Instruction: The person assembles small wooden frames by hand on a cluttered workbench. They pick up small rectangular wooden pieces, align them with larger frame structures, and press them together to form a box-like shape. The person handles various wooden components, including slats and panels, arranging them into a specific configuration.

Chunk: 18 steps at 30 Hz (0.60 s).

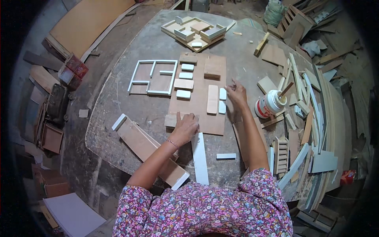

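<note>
A brown plywood board [216, 125] lies in the middle of the table. My left hand [185, 128] rests on its near left part, fingers spread, touching a small wooden block [170, 121] at the corner. Just off the right edge is my right hand [237, 95], fingers apart, beside a small white-topped block [223, 94]. A second white-topped block [222, 107] sits right below that one, and a long pale wooden block [212, 99] stands to their left. Several white-topped blocks [183, 94] form a column on the left side. A larger wooden block [212, 70] is at the far right.
A white-edged wooden frame [153, 93] lies left of the board; a small wooden model [197, 29] stands beyond it. To the right are a glue tub [269, 104] with a stick in it and several wood strips. Nearer me lie wooden planks [148, 146] and a white strip [200, 158].
</note>
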Available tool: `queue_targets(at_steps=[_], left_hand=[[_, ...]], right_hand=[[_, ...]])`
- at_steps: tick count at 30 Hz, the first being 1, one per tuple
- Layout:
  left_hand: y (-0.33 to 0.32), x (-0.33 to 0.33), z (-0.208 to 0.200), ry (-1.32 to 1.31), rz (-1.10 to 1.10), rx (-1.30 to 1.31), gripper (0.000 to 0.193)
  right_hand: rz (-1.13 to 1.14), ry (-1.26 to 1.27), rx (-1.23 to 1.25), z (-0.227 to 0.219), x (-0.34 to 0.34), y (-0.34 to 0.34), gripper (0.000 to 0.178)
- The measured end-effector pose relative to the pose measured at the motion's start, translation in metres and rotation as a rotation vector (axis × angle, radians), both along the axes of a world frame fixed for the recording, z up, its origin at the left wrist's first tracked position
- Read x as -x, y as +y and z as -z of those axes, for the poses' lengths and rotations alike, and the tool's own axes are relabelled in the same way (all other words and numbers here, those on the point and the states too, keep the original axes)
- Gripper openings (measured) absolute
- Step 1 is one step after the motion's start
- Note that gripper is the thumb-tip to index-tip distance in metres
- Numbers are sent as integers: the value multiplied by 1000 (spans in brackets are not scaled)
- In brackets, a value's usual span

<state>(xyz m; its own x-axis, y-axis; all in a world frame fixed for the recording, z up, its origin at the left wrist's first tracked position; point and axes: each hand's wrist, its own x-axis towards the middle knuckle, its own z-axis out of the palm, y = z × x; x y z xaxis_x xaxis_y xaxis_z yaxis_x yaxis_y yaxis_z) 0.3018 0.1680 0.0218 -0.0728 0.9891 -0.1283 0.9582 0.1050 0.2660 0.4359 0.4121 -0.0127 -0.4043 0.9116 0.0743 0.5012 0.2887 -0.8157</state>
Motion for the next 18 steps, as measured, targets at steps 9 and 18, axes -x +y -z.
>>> queue_targets(at_steps=[9, 18], left_hand=[[-15, -37, -2, -90, 22, -348, 25], [-39, -86, -6, -131, 79, -446, 12]], right_hand=[[71, 306, 151, 7, -41, -87, 51], [32, 378, 198, -1, -96, -166, 41]])
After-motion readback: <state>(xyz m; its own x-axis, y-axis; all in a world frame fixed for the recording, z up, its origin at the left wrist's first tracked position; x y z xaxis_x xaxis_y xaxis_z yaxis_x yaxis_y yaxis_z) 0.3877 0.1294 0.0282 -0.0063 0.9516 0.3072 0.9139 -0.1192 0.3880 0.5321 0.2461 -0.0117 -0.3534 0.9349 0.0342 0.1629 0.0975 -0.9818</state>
